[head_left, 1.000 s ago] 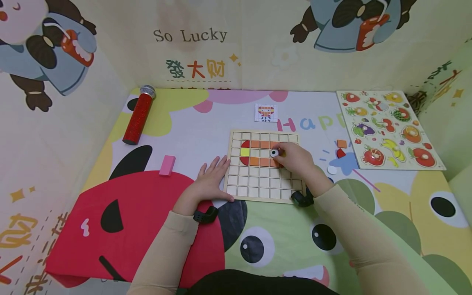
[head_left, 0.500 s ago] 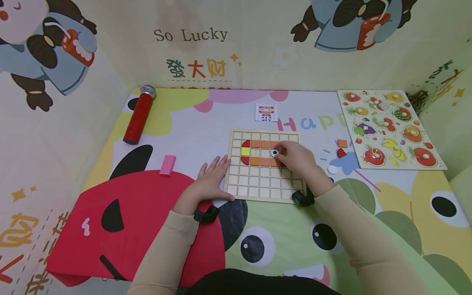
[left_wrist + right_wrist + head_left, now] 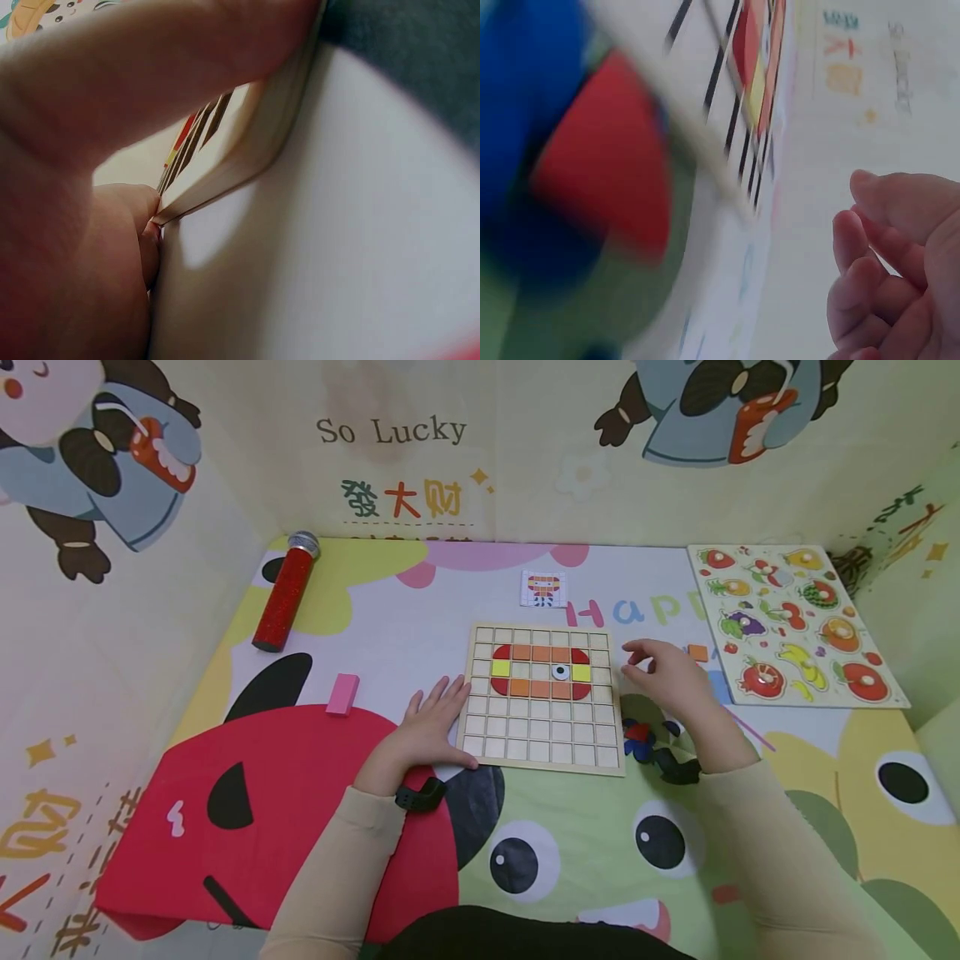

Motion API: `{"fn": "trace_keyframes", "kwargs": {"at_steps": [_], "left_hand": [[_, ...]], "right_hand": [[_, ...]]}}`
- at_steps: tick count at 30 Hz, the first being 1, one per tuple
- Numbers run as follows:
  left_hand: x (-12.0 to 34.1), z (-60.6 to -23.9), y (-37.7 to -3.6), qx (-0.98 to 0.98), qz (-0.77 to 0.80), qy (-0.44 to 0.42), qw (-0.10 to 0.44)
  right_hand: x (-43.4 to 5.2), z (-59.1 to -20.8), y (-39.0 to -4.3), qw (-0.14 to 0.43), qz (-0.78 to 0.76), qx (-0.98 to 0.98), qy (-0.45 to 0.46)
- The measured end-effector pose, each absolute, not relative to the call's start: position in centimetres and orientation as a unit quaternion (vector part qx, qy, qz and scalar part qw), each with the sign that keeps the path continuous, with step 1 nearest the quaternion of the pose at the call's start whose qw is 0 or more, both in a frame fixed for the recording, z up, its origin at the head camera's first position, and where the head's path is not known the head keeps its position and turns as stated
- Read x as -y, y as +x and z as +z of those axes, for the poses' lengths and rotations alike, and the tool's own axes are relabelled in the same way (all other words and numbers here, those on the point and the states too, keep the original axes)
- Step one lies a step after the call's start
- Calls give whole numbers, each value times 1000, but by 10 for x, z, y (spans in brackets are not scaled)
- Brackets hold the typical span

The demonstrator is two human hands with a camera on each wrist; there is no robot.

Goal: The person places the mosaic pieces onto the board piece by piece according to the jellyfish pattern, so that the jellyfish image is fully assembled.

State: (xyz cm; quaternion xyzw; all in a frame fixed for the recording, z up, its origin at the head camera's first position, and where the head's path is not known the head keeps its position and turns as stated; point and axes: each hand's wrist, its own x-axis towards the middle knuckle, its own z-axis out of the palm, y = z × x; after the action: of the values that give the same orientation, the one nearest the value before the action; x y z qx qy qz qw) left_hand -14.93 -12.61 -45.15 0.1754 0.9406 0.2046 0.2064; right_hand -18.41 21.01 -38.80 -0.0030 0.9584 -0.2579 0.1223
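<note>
A wooden grid board (image 3: 540, 731) lies on the mat with a band of red, orange and yellow tiles (image 3: 538, 672) in its upper rows and an eye tile (image 3: 560, 672) among them. My left hand (image 3: 435, 710) rests flat against the board's left edge, fingers straight; the left wrist view shows the board edge (image 3: 240, 150) close under it. To the right of the board hovers my right hand (image 3: 647, 667), fingers loosely curled and holding nothing; the fingers (image 3: 877, 262) look empty in the right wrist view too. An orange tile (image 3: 698, 652) lies just beyond that hand.
A small pattern card (image 3: 543, 588) sits behind the board. Red and blue pieces (image 3: 637, 732) lie by the board's right lower corner. A fruit peg puzzle (image 3: 795, 627) is at far right, a red glitter tube (image 3: 283, 593) at back left, a pink block (image 3: 342, 694) left of the board.
My right hand has lifted off the board and moved right, uncovering a yellow tile and red corner pieces beside the eye tile. The left hand has stayed put.
</note>
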Motion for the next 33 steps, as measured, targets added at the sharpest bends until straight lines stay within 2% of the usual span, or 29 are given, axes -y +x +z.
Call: {"fn": "trace_keyframes", "kwargs": {"at_steps": [5,11,33], "left_hand": [[126,-452,-150,-941,202,178,203],[126,-451,-150,-942,204,176,202],[125,-447,-147,-940,207,176,208]], "right_hand": [[-243,-387,-173,119,-249,-961,8],[-266,-391,-165,144,-254,-956,25],[-293,-417,-151,196,-277,-940,-45]]}}
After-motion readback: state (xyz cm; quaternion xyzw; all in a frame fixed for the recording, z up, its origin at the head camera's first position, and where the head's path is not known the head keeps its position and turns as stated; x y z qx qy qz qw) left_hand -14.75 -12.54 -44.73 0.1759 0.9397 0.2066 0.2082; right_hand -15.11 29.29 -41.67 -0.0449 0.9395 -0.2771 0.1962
